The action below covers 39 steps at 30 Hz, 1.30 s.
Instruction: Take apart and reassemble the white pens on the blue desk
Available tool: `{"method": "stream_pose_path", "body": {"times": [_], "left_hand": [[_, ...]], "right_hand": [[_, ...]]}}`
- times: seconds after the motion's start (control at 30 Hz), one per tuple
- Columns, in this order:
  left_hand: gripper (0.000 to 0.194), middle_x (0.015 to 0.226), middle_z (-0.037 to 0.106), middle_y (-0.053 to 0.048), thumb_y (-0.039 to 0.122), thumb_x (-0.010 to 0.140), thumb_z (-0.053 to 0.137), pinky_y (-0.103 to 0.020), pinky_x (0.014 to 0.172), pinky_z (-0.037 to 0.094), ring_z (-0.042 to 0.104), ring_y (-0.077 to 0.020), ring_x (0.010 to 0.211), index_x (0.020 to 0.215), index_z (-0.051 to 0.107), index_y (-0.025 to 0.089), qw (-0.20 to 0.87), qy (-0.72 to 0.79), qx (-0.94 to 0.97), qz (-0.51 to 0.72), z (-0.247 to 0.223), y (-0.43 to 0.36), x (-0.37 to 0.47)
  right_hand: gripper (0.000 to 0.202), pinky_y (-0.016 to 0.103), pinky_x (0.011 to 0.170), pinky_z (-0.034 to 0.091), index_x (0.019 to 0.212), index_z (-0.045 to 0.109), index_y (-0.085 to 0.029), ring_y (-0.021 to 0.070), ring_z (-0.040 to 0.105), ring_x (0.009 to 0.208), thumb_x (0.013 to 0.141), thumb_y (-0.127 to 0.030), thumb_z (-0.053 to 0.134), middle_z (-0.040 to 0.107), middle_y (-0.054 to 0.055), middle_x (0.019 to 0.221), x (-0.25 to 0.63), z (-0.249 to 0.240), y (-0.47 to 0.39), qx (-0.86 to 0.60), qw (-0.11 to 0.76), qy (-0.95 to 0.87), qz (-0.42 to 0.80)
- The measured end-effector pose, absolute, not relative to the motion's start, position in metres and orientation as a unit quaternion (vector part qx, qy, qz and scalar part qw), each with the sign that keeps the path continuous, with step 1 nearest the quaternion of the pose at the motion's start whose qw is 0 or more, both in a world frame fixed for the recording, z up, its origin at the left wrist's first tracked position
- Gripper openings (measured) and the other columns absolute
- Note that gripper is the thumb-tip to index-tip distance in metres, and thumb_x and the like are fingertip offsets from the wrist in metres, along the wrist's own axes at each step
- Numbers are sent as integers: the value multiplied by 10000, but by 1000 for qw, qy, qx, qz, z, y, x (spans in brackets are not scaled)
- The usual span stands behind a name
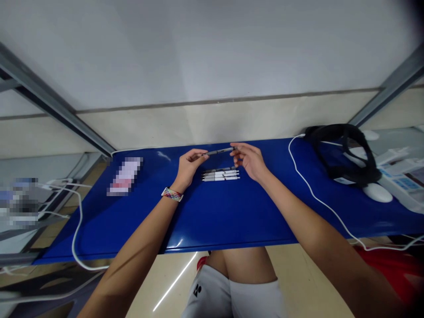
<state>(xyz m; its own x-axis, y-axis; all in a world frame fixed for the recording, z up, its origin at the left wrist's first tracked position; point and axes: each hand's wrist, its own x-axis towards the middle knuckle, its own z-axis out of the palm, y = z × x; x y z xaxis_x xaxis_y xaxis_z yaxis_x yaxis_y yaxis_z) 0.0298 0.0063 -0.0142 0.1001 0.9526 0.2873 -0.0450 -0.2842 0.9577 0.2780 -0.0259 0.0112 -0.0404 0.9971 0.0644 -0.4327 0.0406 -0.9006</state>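
Note:
A slim grey pen (220, 151) is held level by its two ends above the blue table. My left hand (190, 166) pinches its left end between thumb and fingers. At the other end, the fingers of my right hand (249, 160) close on the pen's tip. Just below, several white and grey pens (220, 176) lie side by side on the table, stacked in a neat row with their points to the left. A patterned band circles my left wrist.
The blue table (232, 216) bears a blurred phone-like item (125, 176) at left. On the right lie a black headset-like strap (351, 154), a white cable (311, 190) and a white rounded object (377, 192). A wall rises behind; metal posts flank the table.

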Motion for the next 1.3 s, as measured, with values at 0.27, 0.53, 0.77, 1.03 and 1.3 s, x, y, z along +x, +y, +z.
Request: {"method": "stream_pose_path", "body": {"times": [0.27, 0.53, 0.77, 1.03, 1.3], "left_hand": [[261, 931, 808, -61, 440, 901, 815, -351, 817, 519, 700, -216, 842, 1038, 853, 221, 356, 431, 675, 481, -5, 2, 26], [102, 964, 825, -64, 345, 898, 776, -457, 997, 476, 689, -272, 919, 868, 847, 278, 259, 428, 769, 397, -8, 5, 20], [99, 917, 815, -68, 303, 869, 742, -458, 967, 479, 645, -282, 890, 837, 834, 287, 219, 421, 797, 373, -14, 7, 20], [128, 873, 796, -60, 184, 793, 722, -490, 1021, 411, 612, -294, 913, 780, 812, 274, 203, 444, 803, 341, -13, 5, 20], [140, 972, 779, -61, 344, 890, 717, -412, 943, 487, 668, -257, 916, 925, 802, 238, 333, 440, 706, 443, -12, 0, 30]], "right_hand": [[136, 399, 861, 583, 991, 854, -265, 234, 748, 890, 899, -286, 756, 819, 49, 922, 294, -7, -14, -437, 522, -645, 348], [185, 474, 953, 516, 923, 837, -303, 290, 683, 987, 839, -171, 739, 790, 43, 945, 305, -11, -14, -465, 405, -757, 216], [164, 476, 958, 492, 857, 824, -297, 296, 652, 986, 859, -175, 714, 755, 56, 929, 303, -15, -13, -453, 369, -789, 189], [163, 467, 948, 488, 853, 830, -298, 290, 635, 965, 866, -176, 724, 735, 63, 929, 302, -14, -14, -458, 354, -793, 189], [197, 460, 941, 536, 1018, 813, -265, 262, 688, 963, 893, -207, 672, 726, 74, 1001, 281, -21, -20, -493, 476, -689, 236]]}}
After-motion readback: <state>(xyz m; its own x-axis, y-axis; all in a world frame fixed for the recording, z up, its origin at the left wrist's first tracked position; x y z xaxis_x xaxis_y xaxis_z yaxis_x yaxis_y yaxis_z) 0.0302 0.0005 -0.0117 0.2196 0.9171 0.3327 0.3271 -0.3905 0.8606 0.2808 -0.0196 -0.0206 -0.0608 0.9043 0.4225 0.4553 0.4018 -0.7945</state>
